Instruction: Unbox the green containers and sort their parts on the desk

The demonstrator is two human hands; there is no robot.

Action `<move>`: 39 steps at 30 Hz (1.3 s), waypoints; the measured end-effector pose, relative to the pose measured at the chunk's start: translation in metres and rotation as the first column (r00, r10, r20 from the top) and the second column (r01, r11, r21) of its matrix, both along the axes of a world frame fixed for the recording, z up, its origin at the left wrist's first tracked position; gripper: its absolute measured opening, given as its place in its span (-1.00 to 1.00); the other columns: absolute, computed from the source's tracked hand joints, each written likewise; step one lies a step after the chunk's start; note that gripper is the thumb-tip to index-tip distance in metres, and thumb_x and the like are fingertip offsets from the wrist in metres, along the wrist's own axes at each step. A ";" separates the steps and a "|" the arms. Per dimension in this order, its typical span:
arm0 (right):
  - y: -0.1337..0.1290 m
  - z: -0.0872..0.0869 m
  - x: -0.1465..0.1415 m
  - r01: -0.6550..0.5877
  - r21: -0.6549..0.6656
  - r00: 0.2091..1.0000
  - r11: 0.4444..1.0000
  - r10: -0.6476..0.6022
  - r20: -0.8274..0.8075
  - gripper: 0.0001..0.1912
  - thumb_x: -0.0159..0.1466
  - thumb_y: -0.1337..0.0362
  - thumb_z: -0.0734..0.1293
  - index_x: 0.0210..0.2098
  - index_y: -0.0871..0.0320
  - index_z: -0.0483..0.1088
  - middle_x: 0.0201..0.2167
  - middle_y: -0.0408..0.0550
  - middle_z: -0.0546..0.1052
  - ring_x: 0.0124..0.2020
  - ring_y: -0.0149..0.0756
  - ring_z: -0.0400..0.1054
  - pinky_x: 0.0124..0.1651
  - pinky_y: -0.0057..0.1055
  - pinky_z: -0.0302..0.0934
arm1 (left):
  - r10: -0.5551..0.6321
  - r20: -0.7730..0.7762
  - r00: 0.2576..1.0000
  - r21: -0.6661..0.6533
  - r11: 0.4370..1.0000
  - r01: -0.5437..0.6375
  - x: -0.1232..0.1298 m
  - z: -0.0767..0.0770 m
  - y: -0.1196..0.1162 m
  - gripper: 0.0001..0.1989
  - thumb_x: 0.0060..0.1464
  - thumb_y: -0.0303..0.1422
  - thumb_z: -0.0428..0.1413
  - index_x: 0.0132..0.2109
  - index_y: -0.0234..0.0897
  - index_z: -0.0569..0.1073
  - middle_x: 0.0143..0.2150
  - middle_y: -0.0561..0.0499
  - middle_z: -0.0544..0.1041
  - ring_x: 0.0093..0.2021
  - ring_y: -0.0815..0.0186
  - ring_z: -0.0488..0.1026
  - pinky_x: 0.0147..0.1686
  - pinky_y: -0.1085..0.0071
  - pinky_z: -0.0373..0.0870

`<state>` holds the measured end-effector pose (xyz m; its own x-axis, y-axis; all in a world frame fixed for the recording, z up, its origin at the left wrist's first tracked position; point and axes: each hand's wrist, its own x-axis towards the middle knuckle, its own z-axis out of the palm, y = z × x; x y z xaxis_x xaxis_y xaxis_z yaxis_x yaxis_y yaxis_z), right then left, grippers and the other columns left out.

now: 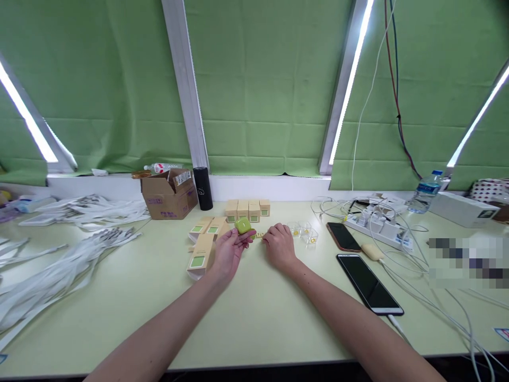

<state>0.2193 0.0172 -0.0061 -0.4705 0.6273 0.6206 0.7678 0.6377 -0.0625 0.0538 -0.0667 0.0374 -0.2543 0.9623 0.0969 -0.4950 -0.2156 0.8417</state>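
With the glossy green rounded-square case [243, 226] as the clock's centre, the person's left hand [230, 250] comes in from seven o'clock and holds that case at its fingertips above the pale table [254, 313], the fingers stretched out and set narrowly together; the right hand [280, 245] lies at four o'clock, its fingers curled and bunched by a thin gold-coloured strip [259, 235] that spans the gap between the hands, though whether they pinch it one cannot tell; small clear plastic boxes with yellow bits inside [305, 232] stand at three o'clock, just beyond the right hand; a row of small tan cardboard boxes [243, 207] stands at twelve; larger tan boxes with green square labels [203, 252] lie between eight and nine, near the left hand; an open brown cardboard carton [167, 197] sits at ten, a matte black cylinder [203, 190] touching or just beside it; a white-framed dark-screened phone [369, 284] lies at four, well apart from the case.
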 end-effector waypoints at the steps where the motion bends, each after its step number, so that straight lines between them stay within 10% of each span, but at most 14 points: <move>1: -0.003 0.001 0.002 -0.009 0.004 1.000 1.000 0.009 -0.012 -0.79 0.36 0.44 0.32 -0.30 0.14 0.61 -0.26 0.05 0.58 -0.07 -0.11 0.26 -0.01 -0.20 0.04 | 0.005 -0.021 1.000 0.005 1.000 -0.005 0.000 0.000 0.000 -0.79 0.21 -0.26 0.24 -0.25 -0.31 0.43 -0.19 -0.26 0.71 -0.35 0.28 0.56 -0.22 0.32 0.39; 7: -0.031 0.004 0.015 -0.111 -0.069 0.990 0.992 0.116 0.076 -0.82 0.31 0.45 0.32 -0.32 0.16 0.56 -0.30 0.03 0.57 -0.21 -0.19 0.34 -0.16 -0.26 0.04 | 0.182 -0.492 0.852 0.051 0.982 -0.180 -0.002 0.002 -0.003 -0.69 0.27 -0.10 0.15 -0.32 -0.21 0.34 -0.37 -0.09 0.65 -0.41 0.28 0.49 -0.36 0.38 0.29; 12: -0.052 0.006 0.027 -0.128 -0.315 0.982 0.941 0.164 0.091 -0.84 0.38 0.35 0.29 -0.24 0.12 0.53 -0.28 -0.05 0.63 -0.31 -0.29 0.43 -0.32 -0.34 -0.05 | 0.350 -0.909 0.226 0.295 0.924 -0.245 -0.004 0.004 -0.012 -0.75 0.37 -0.30 0.00 -0.31 -0.20 0.44 -0.43 0.02 0.57 -0.47 0.31 0.41 -0.38 0.38 0.20; 19: -0.057 0.015 0.030 -0.088 -0.422 0.983 0.902 0.148 0.111 -0.85 0.41 0.28 0.28 -0.14 0.05 0.52 -0.24 -0.10 0.68 -0.29 -0.29 0.49 -0.33 -0.38 -0.09 | 0.190 -0.870 -0.455 0.280 0.950 -0.139 -0.007 0.008 -0.008 -0.72 0.22 -0.58 -0.03 -0.33 -0.23 0.52 -0.40 -0.10 0.60 -0.37 0.17 0.50 -0.27 0.28 0.17; 39: -0.056 0.016 0.028 -0.090 -0.434 0.987 0.897 0.138 0.081 -0.83 0.39 0.31 0.30 -0.13 0.04 0.54 -0.25 -0.11 0.69 -0.31 -0.29 0.49 -0.32 -0.39 -0.08 | 0.013 -0.885 -0.465 0.073 0.991 -0.110 -0.007 -0.005 0.009 -0.66 0.11 -0.65 -0.01 -0.37 -0.25 0.61 -0.35 -0.20 0.61 -0.29 0.09 0.50 -0.14 0.21 0.20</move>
<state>0.2471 -0.0392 0.0100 -0.6029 0.7587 0.2468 0.7089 0.6514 -0.2705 0.0463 -0.0579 0.0325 0.0970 0.9631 0.2510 0.9933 -0.1095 0.0362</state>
